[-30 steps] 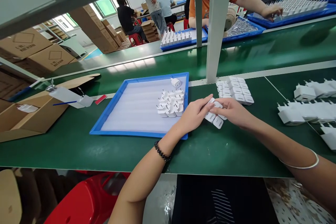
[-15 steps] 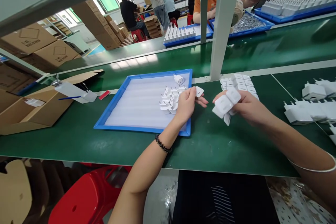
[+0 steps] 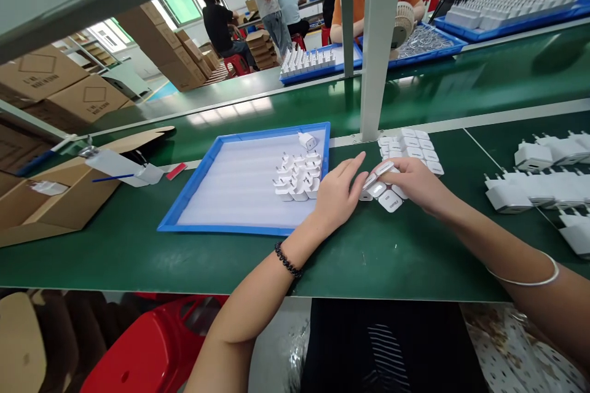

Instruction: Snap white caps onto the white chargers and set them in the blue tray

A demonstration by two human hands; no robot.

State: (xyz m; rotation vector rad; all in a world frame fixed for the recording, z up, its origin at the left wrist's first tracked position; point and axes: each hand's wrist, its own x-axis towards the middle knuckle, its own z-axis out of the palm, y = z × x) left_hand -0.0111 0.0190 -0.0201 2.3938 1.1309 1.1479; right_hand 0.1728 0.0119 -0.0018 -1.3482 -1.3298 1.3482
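Fingers (image 3: 352,167) flank at least five white pieces (image 3: 390,201).

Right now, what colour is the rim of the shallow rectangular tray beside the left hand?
The tray's rim is blue, shown in the head view.

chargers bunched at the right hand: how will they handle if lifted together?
The chargers are probably stiff: boxy bodies, no visible bend. The bunch may slip apart, since smooth-looking pieces sit at differing angles with no visible tie. Each is likely light, being small beside the right hand.
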